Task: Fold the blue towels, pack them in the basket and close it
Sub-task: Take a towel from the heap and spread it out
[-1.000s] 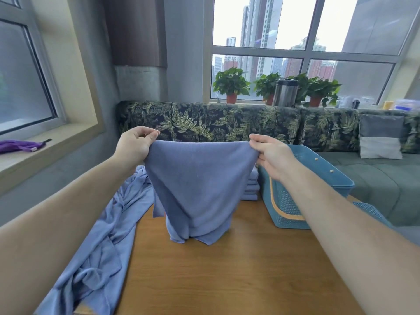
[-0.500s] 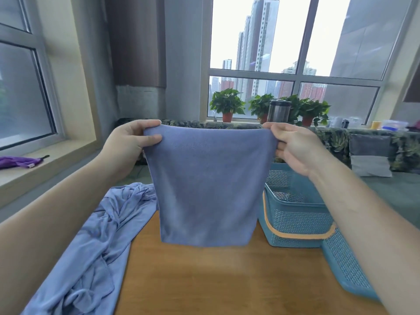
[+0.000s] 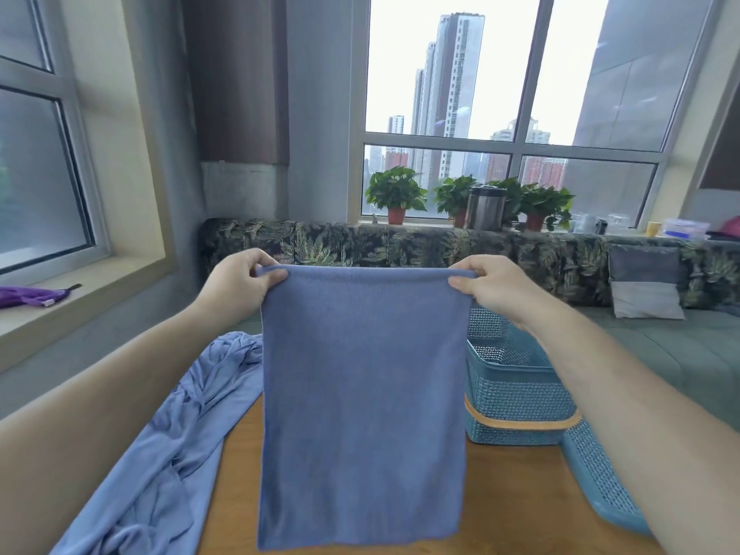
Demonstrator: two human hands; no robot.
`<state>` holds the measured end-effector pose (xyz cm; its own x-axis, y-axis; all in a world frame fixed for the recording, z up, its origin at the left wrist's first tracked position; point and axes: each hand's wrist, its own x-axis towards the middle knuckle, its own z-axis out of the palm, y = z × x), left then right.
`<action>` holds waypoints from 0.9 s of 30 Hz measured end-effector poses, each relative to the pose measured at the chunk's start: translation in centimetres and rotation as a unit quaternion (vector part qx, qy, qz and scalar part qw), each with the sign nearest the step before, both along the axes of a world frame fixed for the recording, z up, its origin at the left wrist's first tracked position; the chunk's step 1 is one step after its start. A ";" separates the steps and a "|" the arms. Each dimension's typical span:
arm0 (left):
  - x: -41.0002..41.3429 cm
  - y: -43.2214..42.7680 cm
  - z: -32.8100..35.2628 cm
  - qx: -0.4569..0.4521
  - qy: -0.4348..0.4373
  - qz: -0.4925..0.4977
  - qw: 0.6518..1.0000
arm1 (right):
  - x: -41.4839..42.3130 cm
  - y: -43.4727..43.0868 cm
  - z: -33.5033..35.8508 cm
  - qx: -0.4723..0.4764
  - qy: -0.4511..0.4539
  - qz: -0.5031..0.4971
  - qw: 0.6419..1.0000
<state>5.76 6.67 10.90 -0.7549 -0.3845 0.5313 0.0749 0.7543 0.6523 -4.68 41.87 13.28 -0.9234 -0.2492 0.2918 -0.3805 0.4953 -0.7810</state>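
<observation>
Head cam view had both arms stretched out in front, holding one blue towel up in the air by its top edge. The left hand pinched the top left corner between thumb and curled fingers, and the right hand did the same at the top right corner, so the top edge ran pretty much straight and level between them. The towel hung flat and smooth, with its bottom edge down in front of the wooden table; couldn't tell whether it actually touched the tabletop. Just behind the towel's right side sat the teal basket, open at the top, with an orange handle hanging across its front. Its lid lay on the table just to the right of it. Off to the left, a heap of crumpled blue fabric spilled over the table's edge. Further back there was a leaf-print sofa with a grey cushion, some potted plants and a steel flask on the windowsill, plus a purple cloth on the left sill.
</observation>
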 end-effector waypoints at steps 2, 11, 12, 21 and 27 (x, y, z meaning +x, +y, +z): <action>-1.0 -0.5 -0.4 -0.018 -0.005 -0.003 1.000 | -0.9 -0.7 -0.8 0.006 0.025 -0.019 0.999; -2.4 -1.4 1.2 0.037 0.045 -0.013 0.998 | -1.3 -1.8 -0.3 -0.097 0.081 -0.040 0.991; -1.9 -1.2 0.6 0.055 0.044 -0.023 0.997 | -0.9 -1.4 -0.9 -0.090 0.082 -0.036 0.992; 3.7 0.3 -16.4 0.150 -0.085 -0.049 0.984 | 4.5 2.5 -16.1 0.024 -0.032 -0.020 0.999; 5.6 1.8 -24.9 0.182 -0.165 -0.022 0.969 | 7.1 3.4 -25.5 0.035 -0.119 -0.021 0.992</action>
<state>11.34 8.44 -14.04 -0.8803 -0.4651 0.0933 -0.1567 0.4707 0.8682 2.47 45.27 -12.19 -0.9742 -0.2205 0.0474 -0.1668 0.5630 -0.8094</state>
